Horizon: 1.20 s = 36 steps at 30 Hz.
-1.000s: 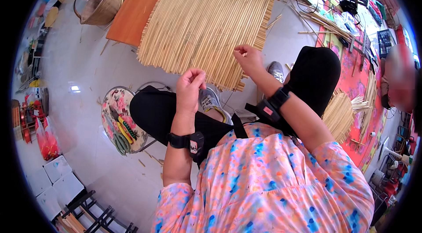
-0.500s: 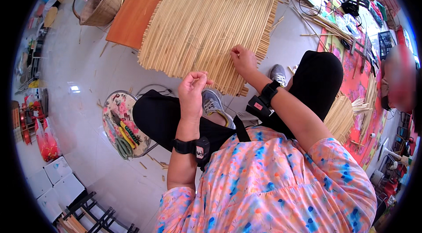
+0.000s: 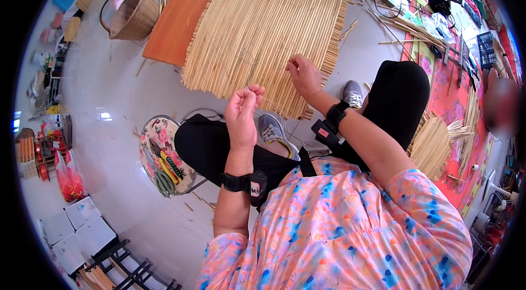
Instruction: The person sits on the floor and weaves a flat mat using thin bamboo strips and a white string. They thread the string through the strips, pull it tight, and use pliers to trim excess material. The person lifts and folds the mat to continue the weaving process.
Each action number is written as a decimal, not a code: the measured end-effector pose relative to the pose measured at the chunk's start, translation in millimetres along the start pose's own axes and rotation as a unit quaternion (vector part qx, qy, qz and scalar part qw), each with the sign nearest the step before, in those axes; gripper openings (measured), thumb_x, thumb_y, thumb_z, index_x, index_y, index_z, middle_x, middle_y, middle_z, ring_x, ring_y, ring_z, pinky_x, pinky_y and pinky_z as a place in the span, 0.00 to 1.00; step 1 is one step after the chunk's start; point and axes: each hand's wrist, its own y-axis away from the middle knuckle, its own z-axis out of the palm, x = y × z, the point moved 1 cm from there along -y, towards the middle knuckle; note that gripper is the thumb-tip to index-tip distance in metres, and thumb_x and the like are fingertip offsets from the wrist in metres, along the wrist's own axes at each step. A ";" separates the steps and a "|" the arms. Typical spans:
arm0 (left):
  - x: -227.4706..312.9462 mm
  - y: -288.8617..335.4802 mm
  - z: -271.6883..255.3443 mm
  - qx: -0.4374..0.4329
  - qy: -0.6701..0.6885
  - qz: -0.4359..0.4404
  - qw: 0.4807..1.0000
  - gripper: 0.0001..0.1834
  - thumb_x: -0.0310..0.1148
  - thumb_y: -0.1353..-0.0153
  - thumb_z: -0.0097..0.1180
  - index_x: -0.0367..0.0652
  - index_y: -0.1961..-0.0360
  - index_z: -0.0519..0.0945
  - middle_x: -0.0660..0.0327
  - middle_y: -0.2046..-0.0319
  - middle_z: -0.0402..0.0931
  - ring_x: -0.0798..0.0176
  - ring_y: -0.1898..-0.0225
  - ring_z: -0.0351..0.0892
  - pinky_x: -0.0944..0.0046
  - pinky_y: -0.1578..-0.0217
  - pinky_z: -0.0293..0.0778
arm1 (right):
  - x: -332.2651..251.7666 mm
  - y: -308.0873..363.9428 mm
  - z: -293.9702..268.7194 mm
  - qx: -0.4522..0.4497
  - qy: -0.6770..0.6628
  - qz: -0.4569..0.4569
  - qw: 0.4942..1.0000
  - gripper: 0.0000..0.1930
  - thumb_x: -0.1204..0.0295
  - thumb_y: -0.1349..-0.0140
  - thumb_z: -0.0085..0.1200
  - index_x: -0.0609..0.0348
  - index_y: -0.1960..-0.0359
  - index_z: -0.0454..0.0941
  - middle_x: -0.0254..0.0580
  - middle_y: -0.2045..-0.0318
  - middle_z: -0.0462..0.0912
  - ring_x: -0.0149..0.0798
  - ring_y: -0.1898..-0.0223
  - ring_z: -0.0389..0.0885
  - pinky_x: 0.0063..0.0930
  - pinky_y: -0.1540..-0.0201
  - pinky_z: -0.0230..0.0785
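A mat of many pale reed-like sticks (image 3: 268,21) lies on an orange-brown board (image 3: 174,27) in front of my knees. My left hand (image 3: 241,117) is raised at the mat's near edge, thumb and fingertips pressed together. Over the mat's near right part, my right hand (image 3: 306,77) is also closed in a pinch. Whatever the fingertips hold is too thin to make out. Faint thread-like lines cross the mat's surface between and beyond the hands.
A round flowered stool (image 3: 159,139) at my left carries tools with yellow and dark green handles. A wicker basket (image 3: 134,16) stands far left of the board. Loose sticks (image 3: 405,30) and a stick bundle (image 3: 430,147) lie to the right, by a red flowered mat (image 3: 444,93).
The view has shifted, so most surroundings appear slightly farther right. Both hands stay pinched in nearly the same places; the left has turned slightly, its fingers more bunched.
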 end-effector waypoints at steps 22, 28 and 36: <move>95.1 46.4 86.0 -0.017 -0.378 0.323 0.867 0.07 0.23 0.51 0.59 0.39 0.74 0.72 0.56 0.70 0.78 0.60 0.72 0.80 0.66 0.70 0.75 | -141.2 49.3 -121.8 -0.145 -0.415 -0.032 0.898 0.07 0.73 0.40 0.56 0.64 0.68 0.73 0.31 0.75 0.77 0.21 0.72 0.73 0.18 0.69 0.69; 98.8 48.5 95.7 -0.022 -0.397 0.340 0.852 0.08 0.22 0.53 0.60 0.40 0.76 0.71 0.55 0.72 0.77 0.56 0.71 0.79 0.64 0.71 0.74 | -136.3 51.6 -125.3 -0.109 -0.376 -0.068 0.918 0.05 0.75 0.42 0.56 0.63 0.69 0.74 0.36 0.76 0.78 0.24 0.73 0.75 0.20 0.70 0.69; 99.1 52.0 99.9 -0.018 -0.397 0.333 0.855 0.08 0.22 0.53 0.59 0.40 0.76 0.71 0.56 0.73 0.77 0.57 0.72 0.79 0.64 0.72 0.74 | -139.1 53.0 -133.5 -0.106 -0.361 -0.094 0.922 0.04 0.78 0.41 0.54 0.65 0.69 0.72 0.36 0.74 0.78 0.25 0.71 0.76 0.20 0.66 0.70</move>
